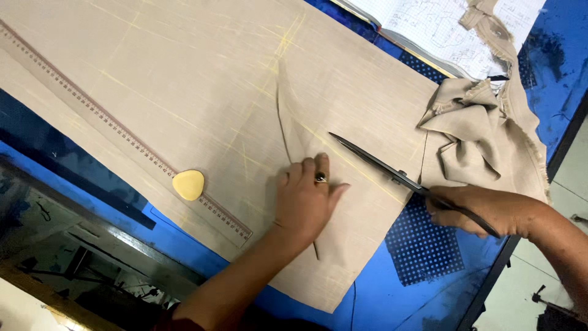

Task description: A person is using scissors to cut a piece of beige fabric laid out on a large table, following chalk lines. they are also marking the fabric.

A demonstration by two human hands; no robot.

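Note:
A large beige fabric (184, 79) marked with yellow chalk lines lies spread over a blue table (392, 294). My left hand (306, 196), wearing a ring, presses flat on the cloth beside a raised cut fold. My right hand (478, 211) grips the handles of long dark scissors (373, 162). Their blades point left over the fabric, tip close to my left fingers.
A long ruler (122, 132) lies diagonally on the cloth with a yellow tailor's chalk (188, 184) resting on it. Crumpled beige offcuts (478, 129) sit at the right. An open gridded notebook (429, 30) lies at the top. The table edge runs along the right.

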